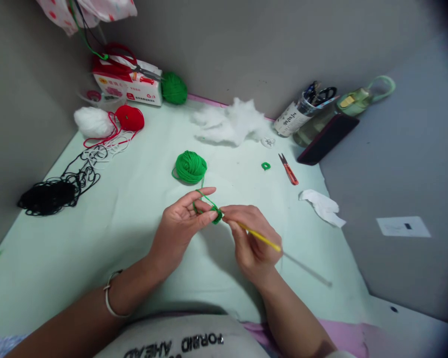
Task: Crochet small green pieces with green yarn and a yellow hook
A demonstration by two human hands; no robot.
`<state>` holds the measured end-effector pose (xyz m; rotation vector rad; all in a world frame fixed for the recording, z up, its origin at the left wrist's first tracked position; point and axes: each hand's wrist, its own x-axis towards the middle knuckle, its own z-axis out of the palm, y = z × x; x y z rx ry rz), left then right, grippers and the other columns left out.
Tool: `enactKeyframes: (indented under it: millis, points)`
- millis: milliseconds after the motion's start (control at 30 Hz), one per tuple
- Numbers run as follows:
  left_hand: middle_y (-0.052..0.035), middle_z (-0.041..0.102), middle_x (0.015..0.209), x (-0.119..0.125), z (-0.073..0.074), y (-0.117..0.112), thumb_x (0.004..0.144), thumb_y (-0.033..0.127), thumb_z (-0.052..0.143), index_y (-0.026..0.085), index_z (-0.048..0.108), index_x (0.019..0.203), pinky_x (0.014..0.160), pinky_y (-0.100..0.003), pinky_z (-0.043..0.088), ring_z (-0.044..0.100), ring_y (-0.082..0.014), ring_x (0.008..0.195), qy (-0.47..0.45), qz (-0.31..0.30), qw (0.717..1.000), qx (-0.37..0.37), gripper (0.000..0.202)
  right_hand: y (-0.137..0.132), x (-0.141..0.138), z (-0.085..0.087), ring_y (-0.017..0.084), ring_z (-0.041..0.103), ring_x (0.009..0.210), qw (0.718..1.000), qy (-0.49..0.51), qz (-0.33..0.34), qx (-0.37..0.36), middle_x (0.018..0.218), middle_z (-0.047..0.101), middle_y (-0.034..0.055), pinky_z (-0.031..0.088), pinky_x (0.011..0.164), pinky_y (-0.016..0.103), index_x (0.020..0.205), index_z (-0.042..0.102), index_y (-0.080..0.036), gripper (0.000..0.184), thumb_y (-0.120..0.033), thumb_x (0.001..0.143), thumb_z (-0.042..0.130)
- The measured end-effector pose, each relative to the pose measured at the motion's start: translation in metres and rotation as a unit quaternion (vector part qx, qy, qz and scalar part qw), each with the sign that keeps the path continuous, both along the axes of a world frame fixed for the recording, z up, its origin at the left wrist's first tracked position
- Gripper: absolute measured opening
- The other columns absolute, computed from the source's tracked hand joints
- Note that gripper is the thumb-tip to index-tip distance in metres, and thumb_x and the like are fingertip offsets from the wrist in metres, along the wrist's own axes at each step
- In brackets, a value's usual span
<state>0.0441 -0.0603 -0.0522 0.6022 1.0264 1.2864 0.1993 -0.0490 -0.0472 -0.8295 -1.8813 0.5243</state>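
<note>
Held yarn (217, 216) is green, the hook (260, 236) partly yellow.

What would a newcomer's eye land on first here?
Likely the small green yarn piece near the centre, pinched by the left hand, while the right hand holds a slim yellow-handled tool. Beyond lies a round ball of green yarn, and farther back a fluffy heap of white fibre.

Green crochet piece (217, 216): small, in left hand (181, 219). Yellow-and-grey hook (261, 238): slanted, in right hand (256, 241). Green yarn ball (190, 167): beyond left.
</note>
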Motion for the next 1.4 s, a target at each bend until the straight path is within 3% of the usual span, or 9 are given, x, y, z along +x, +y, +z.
enactKeyframes:
  millis: [133, 233, 333, 433, 533, 700, 967, 1100, 1400]
  points:
    - [0.0065, 0.059, 0.075, 0.0, 0.003, -0.002, 0.077, 0.025, 0.084, 0.026, 0.071, 0.121, 0.073, -0.019, 0.045, 0.056, -0.007, 0.07, -0.064, -0.016, 0.998, -0.02, 0.046, -0.003, 0.0, -0.005, 0.021, 0.071, 0.093, 0.98, -0.14, -0.053, 0.131, 0.105, 0.074, 0.0098, 0.062, 0.075, 0.034, 0.12, 0.07, -0.025, 0.037, -0.003, 0.091, 0.061]
    - [0.0046, 0.059, 0.081, -0.002, 0.006, -0.004, 0.081, 0.024, 0.079, 0.026, 0.066, 0.131, 0.077, -0.022, 0.045, 0.057, -0.0087, 0.074, -0.146, -0.078, 0.984, -0.059, 0.052, -0.003, 0.001, -0.005, 0.022, 0.071, 0.092, 0.973, -0.153, -0.055, 0.166, 0.101, 0.074, 0.0072, 0.062, 0.074, 0.034, 0.122, 0.07, -0.028, 0.04, -0.004, 0.09, 0.065]
    - [0.0004, 0.063, 0.09, -0.005, 0.009, -0.003, 0.083, 0.022, 0.075, 0.022, 0.063, 0.135, 0.082, -0.025, 0.044, 0.058, -0.0118, 0.083, -0.187, -0.108, 0.973, -0.077, 0.053, 0.001, 0.001, -0.002, 0.021, 0.071, 0.09, 0.994, -0.049, -0.026, 0.099, 0.103, 0.073, 0.0069, 0.061, 0.07, 0.035, 0.121, 0.071, -0.03, 0.037, -0.008, 0.093, 0.062]
    - [0.0012, 0.062, 0.085, -0.008, 0.012, 0.0, 0.08, 0.022, 0.078, 0.021, 0.064, 0.134, 0.081, -0.025, 0.043, 0.055, -0.0123, 0.082, -0.161, -0.069, 0.982, -0.067, 0.055, 0.003, 0.0, 0.002, 0.021, 0.07, 0.087, 0.998, 0.057, -0.008, 0.002, 0.101, 0.074, 0.0077, 0.06, 0.068, 0.036, 0.113, 0.074, -0.026, 0.029, -0.009, 0.094, 0.06]
    - [0.0039, 0.059, 0.077, -0.01, 0.016, 0.002, 0.077, 0.021, 0.081, 0.022, 0.069, 0.127, 0.076, -0.025, 0.041, 0.051, -0.011, 0.073, -0.109, -0.026, 0.993, -0.046, 0.051, 0.006, 0.0, 0.005, 0.02, 0.07, 0.077, 0.989, 0.127, -0.009, -0.076, 0.09, 0.075, 0.006, 0.058, 0.063, 0.035, 0.103, 0.076, -0.025, 0.023, -0.012, 0.095, 0.06]
    - [0.0043, 0.06, 0.075, -0.01, 0.016, 0.0, 0.075, 0.023, 0.084, 0.024, 0.075, 0.116, 0.075, -0.025, 0.04, 0.05, -0.0101, 0.071, -0.059, -0.014, 0.998, -0.018, 0.042, 0.008, 0.001, 0.005, 0.016, 0.065, 0.065, 0.957, 0.233, 0.021, -0.174, 0.085, 0.072, 0.0047, 0.055, 0.055, 0.032, 0.099, 0.077, -0.024, 0.018, -0.018, 0.095, 0.061]
    - [0.0032, 0.064, 0.081, -0.008, 0.013, -0.002, 0.079, 0.022, 0.079, 0.026, 0.071, 0.12, 0.08, -0.028, 0.044, 0.056, -0.0131, 0.075, 0.07, -0.004, 0.997, 0.037, 0.042, 0.006, 0.001, 0.008, 0.018, 0.065, 0.067, 0.972, 0.2, -0.005, -0.123, 0.082, 0.072, 0.0055, 0.055, 0.056, 0.034, 0.096, 0.077, -0.023, 0.017, -0.017, 0.094, 0.062]
    - [0.0017, 0.065, 0.079, -0.009, 0.015, -0.001, 0.08, 0.019, 0.075, 0.024, 0.071, 0.117, 0.082, -0.03, 0.044, 0.058, -0.0159, 0.077, 0.133, -0.007, 0.99, 0.049, 0.037, 0.005, 0.002, 0.009, 0.018, 0.065, 0.065, 0.974, 0.181, -0.011, -0.137, 0.081, 0.073, 0.0056, 0.054, 0.054, 0.034, 0.093, 0.077, -0.023, 0.015, -0.019, 0.093, 0.062]
    - [0.0033, 0.06, 0.077, -0.012, 0.011, 0.0, 0.081, 0.016, 0.073, 0.025, 0.072, 0.121, 0.082, -0.028, 0.044, 0.055, -0.0139, 0.075, 0.137, -0.002, 0.99, 0.039, 0.041, 0.006, 0.005, 0.01, 0.016, 0.063, 0.063, 0.961, 0.212, 0.004, -0.179, 0.083, 0.071, 0.0049, 0.052, 0.053, 0.032, 0.094, 0.077, -0.023, 0.015, -0.019, 0.094, 0.062]
